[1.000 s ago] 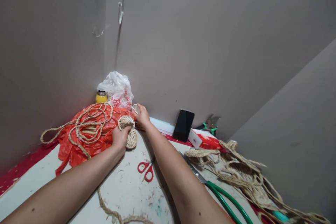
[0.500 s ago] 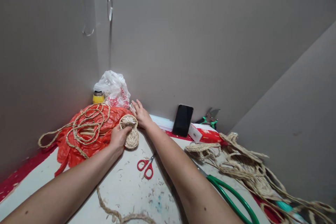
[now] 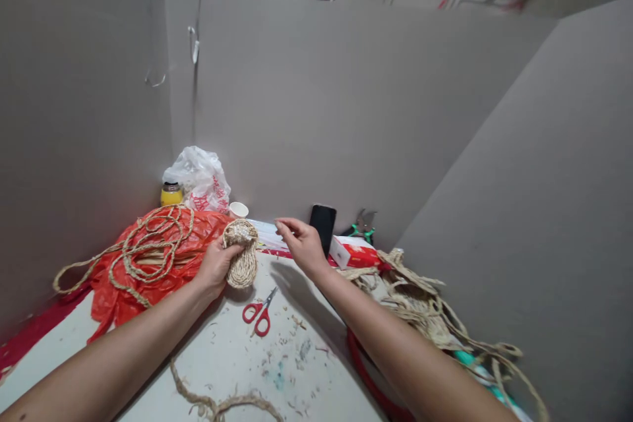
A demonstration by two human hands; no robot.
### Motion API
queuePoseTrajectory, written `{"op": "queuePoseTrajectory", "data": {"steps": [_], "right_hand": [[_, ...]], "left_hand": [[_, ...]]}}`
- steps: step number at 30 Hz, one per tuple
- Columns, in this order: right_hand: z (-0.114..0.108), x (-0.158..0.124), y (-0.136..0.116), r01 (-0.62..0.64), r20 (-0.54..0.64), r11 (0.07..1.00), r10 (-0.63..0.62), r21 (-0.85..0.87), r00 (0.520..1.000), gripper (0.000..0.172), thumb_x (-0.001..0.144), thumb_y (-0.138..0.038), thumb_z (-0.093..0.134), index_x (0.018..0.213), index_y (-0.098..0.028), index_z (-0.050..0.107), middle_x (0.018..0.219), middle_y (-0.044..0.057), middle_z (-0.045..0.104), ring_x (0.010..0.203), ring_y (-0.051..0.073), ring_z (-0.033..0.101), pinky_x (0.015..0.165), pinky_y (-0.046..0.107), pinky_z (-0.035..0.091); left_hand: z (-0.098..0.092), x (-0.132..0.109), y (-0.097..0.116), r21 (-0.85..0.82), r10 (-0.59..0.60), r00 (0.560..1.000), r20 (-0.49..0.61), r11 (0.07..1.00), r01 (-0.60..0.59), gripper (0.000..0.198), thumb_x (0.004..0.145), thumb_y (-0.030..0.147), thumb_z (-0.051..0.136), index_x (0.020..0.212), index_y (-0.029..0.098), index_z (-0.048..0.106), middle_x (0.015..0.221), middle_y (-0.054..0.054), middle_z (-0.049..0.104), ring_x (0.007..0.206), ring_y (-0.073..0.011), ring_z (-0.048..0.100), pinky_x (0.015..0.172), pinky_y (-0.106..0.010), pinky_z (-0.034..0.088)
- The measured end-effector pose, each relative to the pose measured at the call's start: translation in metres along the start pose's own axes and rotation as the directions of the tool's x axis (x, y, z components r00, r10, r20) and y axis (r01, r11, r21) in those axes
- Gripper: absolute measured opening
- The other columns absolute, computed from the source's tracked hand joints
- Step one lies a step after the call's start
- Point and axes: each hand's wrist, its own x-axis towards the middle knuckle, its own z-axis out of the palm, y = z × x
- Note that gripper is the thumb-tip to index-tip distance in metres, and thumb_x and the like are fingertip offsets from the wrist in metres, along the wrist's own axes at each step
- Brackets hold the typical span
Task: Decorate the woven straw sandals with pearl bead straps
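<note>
My left hand (image 3: 216, 267) is closed around a small woven straw slipper (image 3: 242, 269), thumb at its opening; something shiny and clear shows inside. To the right of the slipper, my right hand (image 3: 302, 245) is raised with thumb and fingertips pinched together. Whatever may be between those fingertips is too small to make out. A pair of red-handled scissors (image 3: 260, 313) lies on the white tabletop (image 3: 306, 316) below the slipper. Braided straw cord (image 3: 153, 244) lies in loops on an orange plastic bag (image 3: 113, 283) beside my left hand.
Along the back stand a yellow-bodied jar (image 3: 171, 194), a white plastic bag (image 3: 198, 178), a white cup (image 3: 239, 210), a black phone (image 3: 324, 221), a red box (image 3: 359, 254) and green-handled pruning shears (image 3: 363, 227). Tangled straw cord (image 3: 425, 303) lies at right. Grey partitions (image 3: 316, 112) surround the table.
My right hand has come away from the white cup, moving right, and its fingers have gone from spread to pinched. The left hand still holds the slipper. The view has tilted up and turned right.
</note>
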Motion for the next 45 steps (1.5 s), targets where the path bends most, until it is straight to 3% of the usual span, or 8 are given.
{"op": "queuePoseTrajectory", "data": {"steps": [3,7,17,19,23,31,38,45], "right_hand": [[-0.035,-0.034,-0.036,0.076,-0.052,0.997,-0.076,-0.014,0.996,0.026,0.094,-0.032,0.052,0.115,-0.018,0.058,0.113,0.010,0.062,0.094,0.019,0.064,0.076,0.033,0.056],[-0.067,-0.072,-0.073,0.167,-0.008,0.982,-0.168,-0.092,0.986,0.057,0.080,-0.032,0.070,0.132,-0.022,0.048,0.136,0.014,0.050,0.126,0.027,0.046,0.104,0.046,0.041],[-0.099,-0.144,-0.094,0.188,-0.006,0.973,-0.191,-0.134,0.982,0.033,0.081,-0.013,0.062,0.111,-0.027,0.059,0.122,0.011,0.062,0.113,0.027,0.057,0.093,0.046,0.049],[-0.103,-0.155,-0.092,0.176,-0.001,0.978,-0.178,-0.110,0.984,0.036,0.080,-0.011,0.060,0.111,-0.028,0.059,0.121,0.010,0.063,0.110,0.026,0.060,0.090,0.044,0.051],[-0.106,-0.173,-0.088,0.100,0.051,0.995,-0.098,-0.025,0.994,0.034,0.078,-0.009,0.060,0.107,-0.028,0.060,0.119,0.010,0.063,0.109,0.024,0.061,0.089,0.038,0.054],[-0.107,-0.188,-0.095,0.103,0.101,0.984,-0.118,0.146,0.988,0.045,0.075,-0.007,0.062,0.112,-0.031,0.058,0.116,0.009,0.065,0.105,0.023,0.065,0.084,0.031,0.057],[-0.096,-0.196,-0.096,0.105,0.138,0.981,-0.128,0.163,0.982,0.054,0.075,-0.006,0.062,0.121,-0.033,0.054,0.115,0.010,0.065,0.102,0.024,0.066,0.081,0.032,0.059],[-0.097,-0.193,-0.099,0.108,0.190,0.988,-0.127,0.107,0.974,0.053,0.077,-0.007,0.062,0.122,-0.032,0.051,0.120,0.010,0.062,0.108,0.024,0.063,0.086,0.034,0.057]], "left_hand": [[0.018,-0.024,0.006,0.013,-0.055,0.993,0.101,0.998,0.054,0.034,0.053,0.018,0.076,0.086,0.012,0.068,0.073,-0.003,0.071,0.061,-0.0152,0.062,0.062,-0.025,0.048],[0.040,-0.061,0.006,0.047,-0.144,0.961,0.235,0.990,0.136,0.035,0.055,0.018,0.075,0.089,0.013,0.068,0.075,-0.004,0.072,0.063,-0.0163,0.063,0.060,-0.025,0.047],[0.050,-0.128,0.001,0.234,-0.309,0.823,0.476,0.947,0.220,0.034,0.065,0.023,0.073,0.099,0.016,0.066,0.084,-0.004,0.069,0.073,-0.0170,0.063,0.069,-0.025,0.048],[0.040,-0.131,0.006,0.363,-0.339,0.785,0.519,0.919,0.156,0.043,0.068,0.027,0.072,0.109,0.019,0.062,0.096,-0.005,0.065,0.076,-0.0166,0.062,0.068,-0.026,0.048],[0.021,-0.134,0.020,0.629,-0.226,0.815,0.534,0.750,-0.204,0.057,0.072,0.025,0.070,0.126,0.026,0.053,0.102,-0.004,0.057,0.081,-0.0153,0.056,0.073,-0.028,0.047],[0.017,-0.144,0.015,0.559,-0.122,0.644,0.756,0.631,-0.537,0.039,0.077,0.029,0.070,0.115,0.026,0.064,0.080,0.000,0.054,0.069,-0.0136,0.050,0.060,-0.024,0.040],[0.006,-0.151,0.002,0.335,0.118,0.431,0.895,0.460,-0.822,0.052,0.086,0.011,0.054,0.134,0.028,0.042,0.079,-0.002,0.055,0.068,-0.0149,0.051,0.060,-0.024,0.039],[0.003,-0.150,0.002,0.394,0.115,0.495,0.861,0.466,-0.793,0.049,0.083,0.015,0.060,0.128,0.024,0.046,0.082,-0.003,0.058,0.071,-0.0152,0.054,0.062,-0.025,0.041]]}}
